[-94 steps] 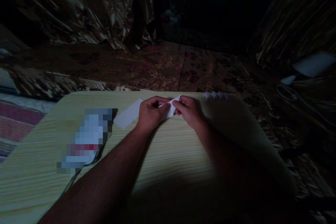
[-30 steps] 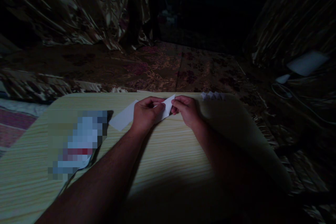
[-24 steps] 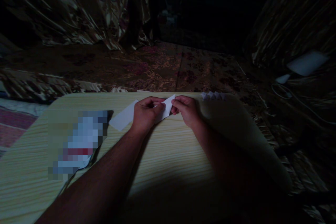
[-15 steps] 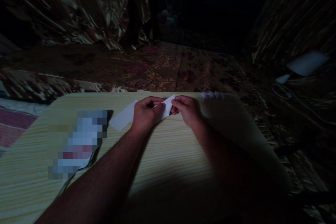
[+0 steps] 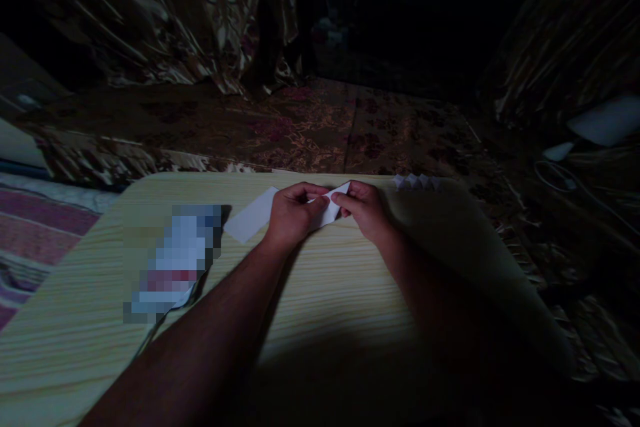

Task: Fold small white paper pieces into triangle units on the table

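Note:
Both hands pinch one piece of folded white paper [image 5: 325, 214] above the far part of the wooden table. My left hand [image 5: 296, 210] is closed on its left side, thumb on top and fingers partly hidden behind it. At the paper's upper right, my right hand [image 5: 367, 208] grips the edge between thumb and fingers. A flat white paper strip [image 5: 250, 217] lies on the table just left of my left hand, its right end hidden by that hand. To the right of my right hand, several small folded paper pieces [image 5: 417, 182] stand in a row near the far edge.
A pixelated, blurred-out object [image 5: 175, 257] lies on the left of the light wood table [image 5: 320, 307]. Beyond the table is a patterned cloth-covered surface [image 5: 300, 127] with curtains behind. A white lamp-like object with a cord [image 5: 607, 121] is at the far right. The room is dim.
The view has shifted slightly, so everything sits further right in it. My right thumb has moved inward on the folded paper, close to my left thumb.

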`<action>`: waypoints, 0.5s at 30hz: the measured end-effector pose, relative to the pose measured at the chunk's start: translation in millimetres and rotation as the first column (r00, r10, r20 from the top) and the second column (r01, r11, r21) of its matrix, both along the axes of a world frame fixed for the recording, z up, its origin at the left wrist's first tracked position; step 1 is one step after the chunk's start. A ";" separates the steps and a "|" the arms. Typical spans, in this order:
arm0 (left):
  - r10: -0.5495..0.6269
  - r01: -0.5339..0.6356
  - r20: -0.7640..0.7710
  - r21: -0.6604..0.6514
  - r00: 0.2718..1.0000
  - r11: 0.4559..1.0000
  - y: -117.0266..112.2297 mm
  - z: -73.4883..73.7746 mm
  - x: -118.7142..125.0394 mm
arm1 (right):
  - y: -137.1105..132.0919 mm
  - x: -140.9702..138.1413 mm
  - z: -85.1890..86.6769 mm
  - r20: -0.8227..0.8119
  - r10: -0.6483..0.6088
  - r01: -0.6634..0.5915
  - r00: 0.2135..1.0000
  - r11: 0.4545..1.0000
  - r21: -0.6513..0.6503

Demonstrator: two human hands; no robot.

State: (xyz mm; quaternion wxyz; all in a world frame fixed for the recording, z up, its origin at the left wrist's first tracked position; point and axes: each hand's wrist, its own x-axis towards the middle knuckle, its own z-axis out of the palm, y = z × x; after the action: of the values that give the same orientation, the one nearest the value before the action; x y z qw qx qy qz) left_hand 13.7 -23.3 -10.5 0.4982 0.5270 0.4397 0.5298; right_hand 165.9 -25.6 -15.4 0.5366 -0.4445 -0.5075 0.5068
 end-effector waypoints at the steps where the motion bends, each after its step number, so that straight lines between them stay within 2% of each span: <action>1: -0.007 0.007 -0.001 -0.002 1.000 1.000 0.1 -0.1 -0.1 | 0.1 -0.1 -0.1 0.005 -0.006 0.006 1.000 1.000 0.000; 9: -0.017 0.017 -0.015 -0.005 1.000 1.000 0.0 1.8 -0.7 | 0.3 1.0 0.1 0.002 -0.059 0.059 0.998 0.998 0.033; 15: -0.005 0.003 -0.028 -0.056 1.000 0.998 -0.3 3.6 -0.9 | 1.0 3.4 1.2 -0.058 -0.076 0.077 0.995 0.997 0.017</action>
State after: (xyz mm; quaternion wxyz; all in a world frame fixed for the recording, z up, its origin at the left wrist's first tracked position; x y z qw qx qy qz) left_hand 12.9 -23.6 -6.8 0.5076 0.5211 0.4602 0.5089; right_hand 169.3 -24.6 -14.1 0.5740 -0.4439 -0.4793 0.4937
